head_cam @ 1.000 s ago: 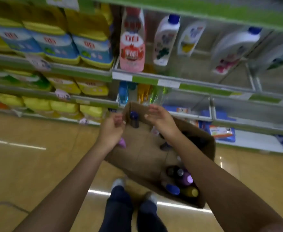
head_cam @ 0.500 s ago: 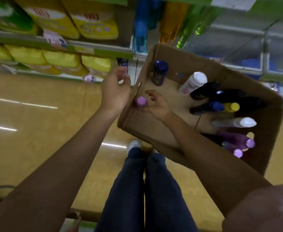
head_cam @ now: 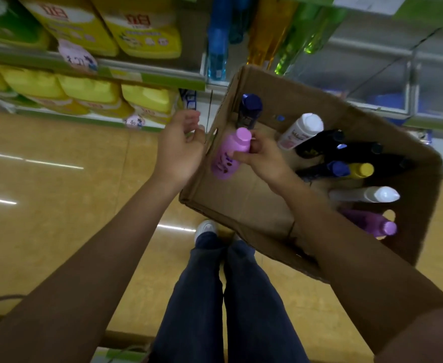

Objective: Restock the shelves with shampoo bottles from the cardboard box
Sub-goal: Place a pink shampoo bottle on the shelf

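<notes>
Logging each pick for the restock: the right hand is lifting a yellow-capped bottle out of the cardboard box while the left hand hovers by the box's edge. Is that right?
Not quite. The head view shows the right hand gripping a pink bottle with a pink cap, not a yellow-capped one. The rest stands: it is at the cardboard box, and the left hand hovers by the box's edge.

Yellow detergent jugs (head_cam: 89,93) fill the left racks above a glossy tan floor (head_cam: 58,205).

1. A glossy tan floor (head_cam: 58,210) carries bright streaks of reflected light.
2. Green-edged shelves (head_cam: 141,76) hold yellow detergent packs (head_cam: 147,30).
3. Blue, amber and green bottles (head_cam: 216,43) stand on the next shelf, beside bare grey shelving (head_cam: 388,74).
</notes>
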